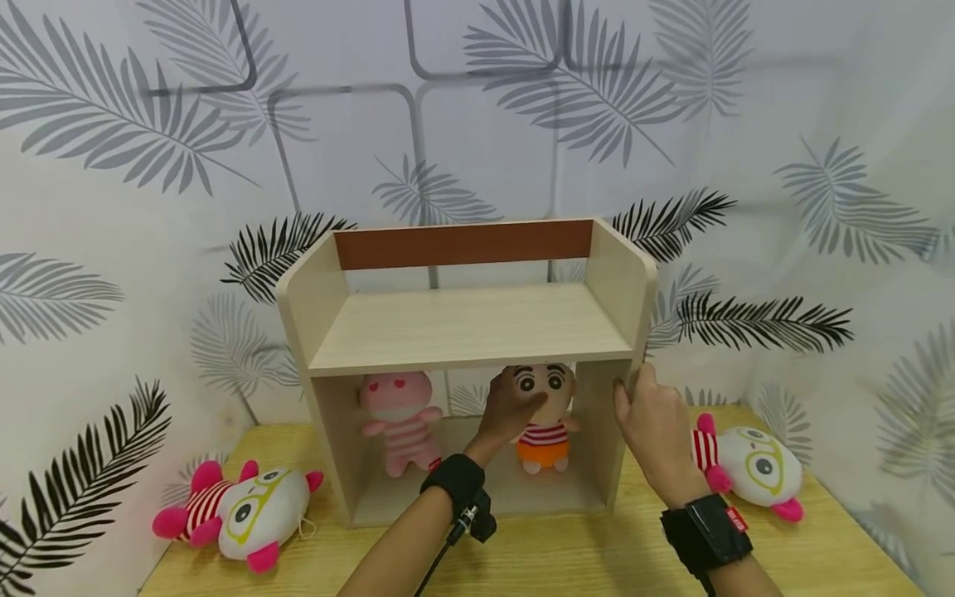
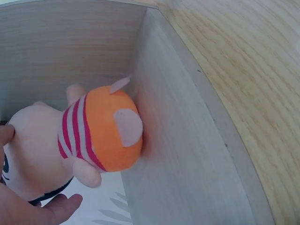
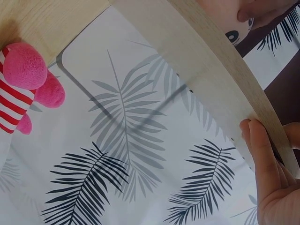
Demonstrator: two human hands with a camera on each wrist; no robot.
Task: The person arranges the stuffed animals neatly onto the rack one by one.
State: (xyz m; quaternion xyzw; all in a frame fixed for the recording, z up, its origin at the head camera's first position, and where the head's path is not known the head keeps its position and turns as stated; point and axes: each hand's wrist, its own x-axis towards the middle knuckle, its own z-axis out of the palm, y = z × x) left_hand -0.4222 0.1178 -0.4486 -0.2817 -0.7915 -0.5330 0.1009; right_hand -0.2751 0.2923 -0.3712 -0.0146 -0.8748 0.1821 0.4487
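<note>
A small wooden shelf (image 1: 470,323) stands on the table, with an upper board and a lower compartment. In the right part of the compartment is a plush doll (image 1: 542,452) with a striped shirt and orange shorts. My left hand (image 1: 510,408) holds the doll by its head; the left wrist view shows the doll's orange bottom (image 2: 105,133) against the compartment's pale floor panel. My right hand (image 1: 660,435) grips the front edge of the right side panel (image 3: 220,42), fingers outside and thumb inside. At the compartment's left stands a pink striped plush toy (image 1: 406,427).
On the wooden table (image 1: 567,555), a white plush toy with yellow glasses (image 1: 264,514) lies left of the shelf. A similar plush toy (image 1: 753,468) lies to the right, behind my right forearm. A leaf-patterned cloth (image 1: 477,124) hangs behind. A cable runs from my left wrist.
</note>
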